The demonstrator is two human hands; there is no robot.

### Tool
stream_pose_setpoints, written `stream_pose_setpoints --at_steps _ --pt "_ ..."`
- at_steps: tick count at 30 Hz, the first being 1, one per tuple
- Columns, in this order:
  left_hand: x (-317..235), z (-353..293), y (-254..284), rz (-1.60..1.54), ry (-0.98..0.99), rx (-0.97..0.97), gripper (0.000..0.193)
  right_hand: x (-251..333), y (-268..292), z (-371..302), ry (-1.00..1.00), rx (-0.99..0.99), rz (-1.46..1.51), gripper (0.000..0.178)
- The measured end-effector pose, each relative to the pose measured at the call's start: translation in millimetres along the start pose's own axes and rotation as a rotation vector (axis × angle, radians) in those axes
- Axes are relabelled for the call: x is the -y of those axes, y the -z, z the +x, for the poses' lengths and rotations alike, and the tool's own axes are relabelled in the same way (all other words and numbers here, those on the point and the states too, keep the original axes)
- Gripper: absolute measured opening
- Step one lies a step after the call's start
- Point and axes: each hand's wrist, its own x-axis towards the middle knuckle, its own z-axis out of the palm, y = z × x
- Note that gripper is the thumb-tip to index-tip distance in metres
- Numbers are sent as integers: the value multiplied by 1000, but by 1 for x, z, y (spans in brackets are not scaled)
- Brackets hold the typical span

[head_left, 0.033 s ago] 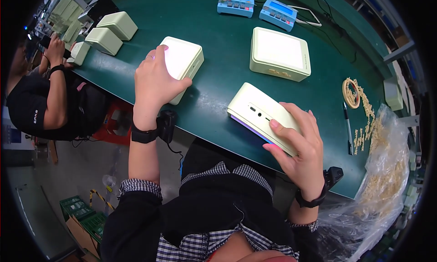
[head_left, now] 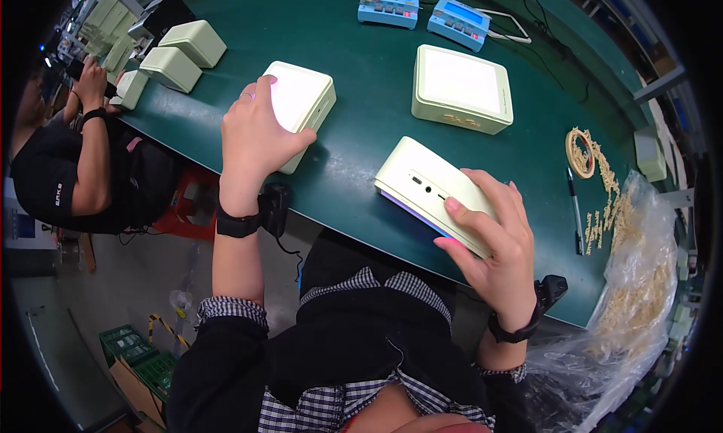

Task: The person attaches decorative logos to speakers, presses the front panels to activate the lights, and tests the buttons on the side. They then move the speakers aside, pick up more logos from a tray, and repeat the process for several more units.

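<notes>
My left hand curls round a cream square box with a glowing white top, at the left of the table. Its fingers reach over the far left edge, and the thumb lies across the near right side. My right hand grips a second cream box by its right end, near the table's front edge. That box is tilted up, its side with small ports and a slot facing up. A blue-violet glow shows along its lower edge. Behind it a third cream box lies flat, white face up.
Two blue devices with screens stand at the back. On the right lie a tape ring, a pen, small beige pieces and a clear plastic bag of them. Several cream boxes and a co-worker are at the left.
</notes>
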Motion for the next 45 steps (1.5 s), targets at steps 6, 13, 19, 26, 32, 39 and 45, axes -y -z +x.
stream_pose_setpoints --at_steps 6,13,19,26,32,39,45 --pt "-3 0 2 4 6 7 76 1 1 0 -14 0 26 44" --pt "0 0 0 18 6 11 76 0 0 0 -7 -6 36 44" --pt "0 1 0 3 1 16 76 0 0 0 0 -14 44 45" --pt "-1 1 0 13 12 19 77 1 0 2 1 -24 44 44" --pt "-1 2 2 -1 8 26 77 1 -1 2 -2 -30 49 43" --pt "1 3 0 -6 -5 12 77 1 -2 2 -19 -41 45 41" --pt "0 7 0 -23 -3 32 76 -2 -4 6 -23 -39 61 40"
